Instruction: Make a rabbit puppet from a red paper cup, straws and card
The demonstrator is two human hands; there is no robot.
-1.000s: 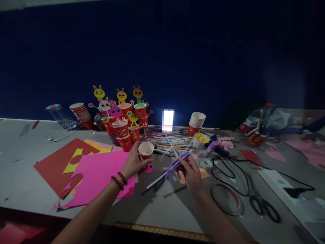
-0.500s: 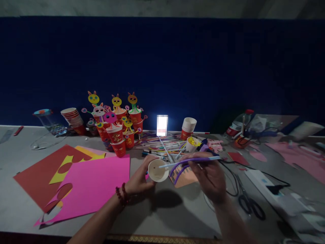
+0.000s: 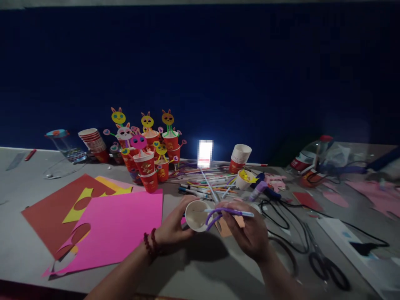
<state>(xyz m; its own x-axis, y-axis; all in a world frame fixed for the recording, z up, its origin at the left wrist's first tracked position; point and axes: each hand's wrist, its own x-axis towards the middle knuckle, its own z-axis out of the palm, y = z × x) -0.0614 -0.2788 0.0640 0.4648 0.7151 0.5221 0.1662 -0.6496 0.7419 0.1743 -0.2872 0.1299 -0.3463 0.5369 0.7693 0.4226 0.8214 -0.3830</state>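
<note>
My left hand (image 3: 175,221) is wrapped round a paper cup (image 3: 197,217), its open mouth tilted towards me. In my right hand (image 3: 246,229), closed fingers grip purple pipe cleaners (image 3: 223,211) together with a pale straw (image 3: 248,214). The straw's thin end reaches over the cup's rim into its mouth, and the bent pipe cleaner ends lie close to the rim. An orange paper piece (image 3: 226,228) rests on the table behind my hands. What is at the cup's bottom is too dim to make out.
Red cups with rabbit-faced figures (image 3: 145,164) stand back left. Coloured paper (image 3: 125,225) covers the left side. Behind my hands lie several pens (image 3: 193,191), a cup stack (image 3: 240,156) and a cup of yellow scraps (image 3: 245,179). Scissors (image 3: 326,266), black cables (image 3: 300,246) and a bottle (image 3: 308,158) are right.
My right hand has moved left towards the cup, bringing the pipe cleaners nearer its rim and the straw further over its mouth. The camera view has shifted slightly.
</note>
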